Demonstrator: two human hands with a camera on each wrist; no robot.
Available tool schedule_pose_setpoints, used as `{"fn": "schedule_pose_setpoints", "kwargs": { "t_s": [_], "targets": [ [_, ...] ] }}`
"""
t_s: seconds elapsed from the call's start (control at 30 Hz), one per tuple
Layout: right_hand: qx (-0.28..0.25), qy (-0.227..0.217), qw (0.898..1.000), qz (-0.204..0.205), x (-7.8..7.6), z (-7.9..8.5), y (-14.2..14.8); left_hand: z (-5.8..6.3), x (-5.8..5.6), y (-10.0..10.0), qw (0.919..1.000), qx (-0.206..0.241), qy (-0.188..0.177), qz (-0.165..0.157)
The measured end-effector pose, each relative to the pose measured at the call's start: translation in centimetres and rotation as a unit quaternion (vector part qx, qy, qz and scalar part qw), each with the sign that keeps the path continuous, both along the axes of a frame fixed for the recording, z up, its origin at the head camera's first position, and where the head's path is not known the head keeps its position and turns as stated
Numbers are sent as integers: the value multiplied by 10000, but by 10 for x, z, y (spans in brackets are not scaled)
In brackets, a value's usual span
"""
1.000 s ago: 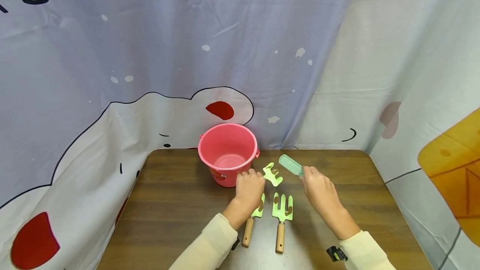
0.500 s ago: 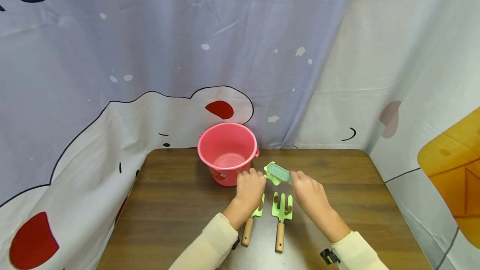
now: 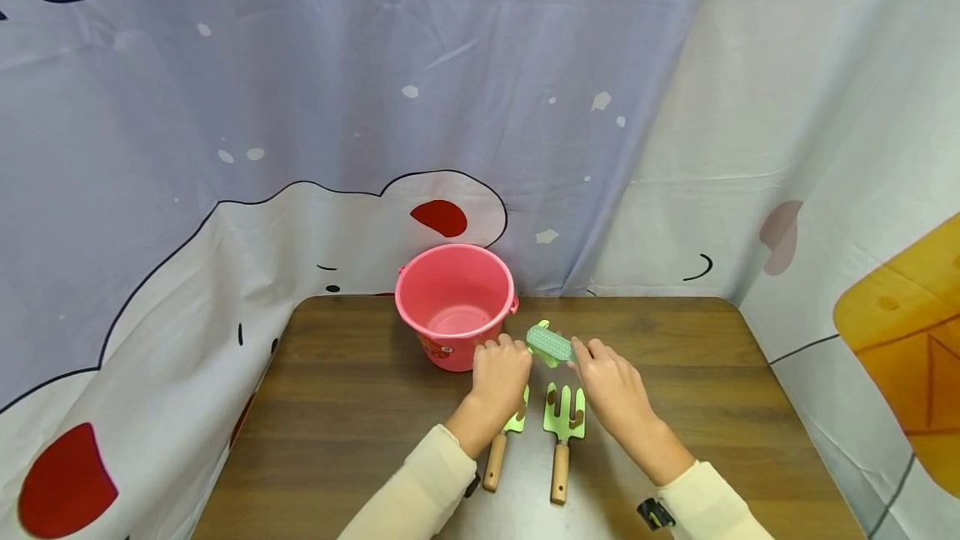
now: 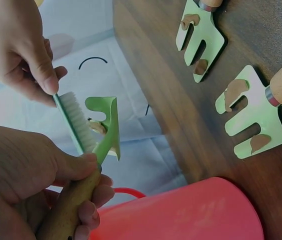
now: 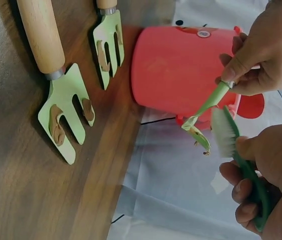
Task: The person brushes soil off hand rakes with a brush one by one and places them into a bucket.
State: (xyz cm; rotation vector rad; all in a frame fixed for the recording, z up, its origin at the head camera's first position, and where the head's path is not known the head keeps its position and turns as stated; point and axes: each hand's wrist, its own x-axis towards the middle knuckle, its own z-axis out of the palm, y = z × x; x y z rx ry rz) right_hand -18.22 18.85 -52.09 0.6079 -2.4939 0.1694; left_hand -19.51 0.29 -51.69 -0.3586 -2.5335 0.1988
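Observation:
My left hand (image 3: pixel 501 373) grips the wooden handle of a small green garden rake (image 4: pixel 112 122), its pronged head raised above the table with brown smears on it. In my right hand (image 3: pixel 611 382) is a green scrubbing brush (image 5: pixel 251 185) with white bristles, gripped by its handle. The bristles face the rake head and are close against it; whether they touch, I cannot tell. Below, on the table, lie two green garden forks with wooden handles: one fork (image 3: pixel 564 419) between my forearms, the other fork (image 3: pixel 497 461) partly hidden under my left hand. Both carry brown smears.
A pink bucket (image 3: pixel 455 290) stands at the back of the wooden table (image 3: pixel 360 407), just behind my left hand. A printed curtain (image 3: pixel 337 107) hangs along the table's back edge and sides.
My right hand has moved left with the brush, from beside the rake to over its head. My left hand and the rake have stayed almost in place.

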Motion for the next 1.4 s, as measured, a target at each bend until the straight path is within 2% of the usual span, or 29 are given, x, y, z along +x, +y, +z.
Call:
{"fn": "schedule_pose_setpoints", "kwargs": {
  "t_s": [0.4, 0.73, 0.9, 1.07, 1.4],
  "targets": [
    [-24, -48, 10000, -79, 0, -3, 2, 0, -1, 1, 10000, -15, 16, -31],
    [386, 209, 9989, -179, -2, -4, 1, 2, 2, 1, 9998, -69, -180, -37],
    [449, 258, 9984, -245, -3, -2, 0, 5, 2, 2, 9999, -52, -123, 3],
    [492, 324, 9980, -248, -3, -2, 1, 5, 1, 2, 9996, -76, -273, 44],
    [316, 445, 9981, -280, -3, -1, 4, 1, 1, 0, 9991, -99, -408, 58]
  ]
}}
